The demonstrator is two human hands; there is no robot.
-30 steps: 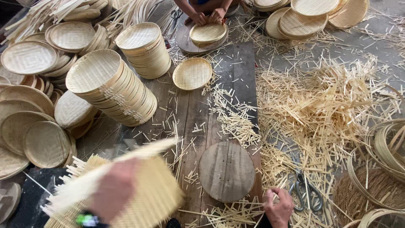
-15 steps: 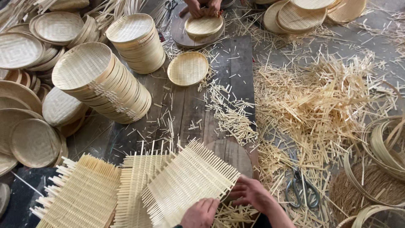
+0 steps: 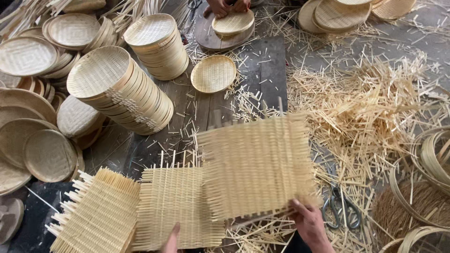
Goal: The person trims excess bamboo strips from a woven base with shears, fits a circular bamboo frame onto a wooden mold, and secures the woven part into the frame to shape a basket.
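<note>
Three square mats of woven bamboo strips fill the lower half of the frame, and the right hand [image 3: 309, 225] pinches the lower right corner of the largest, a pale woven mat [image 3: 257, 165] blurred by motion and raised above the plank floor [image 3: 262, 65]. From that grip the mat spreads up and to the left, its splints running roughly left to right, loose ends bristling along every edge. The right hand is the nearer one (it alone has hold of the mat). The left hand [image 3: 171, 240], only partly in view at the bottom edge, rests its fingertips on the middle mat [image 3: 177, 206], which lies flat just beside and partly under the raised one; whether those fingers grip anything cannot be told. A third mat [image 3: 96, 211], coarser and thick with protruding sticks, sits at lower left.

Steel scissors [image 3: 341, 209] lie just right of the gripping hand, on a drift of straw-coloured offcuts [image 3: 375, 112]. Stacks of round, shallow woven trays [image 3: 122, 91] crowd the upper left, and a single tray [image 3: 213, 73] lies alone at upper centre. Another person's hands [image 3: 228, 5] press a tray onto a round wooden board [image 3: 212, 38] at the top edge. Coiled bamboo hoops [image 3: 433, 159] rim the right side.
</note>
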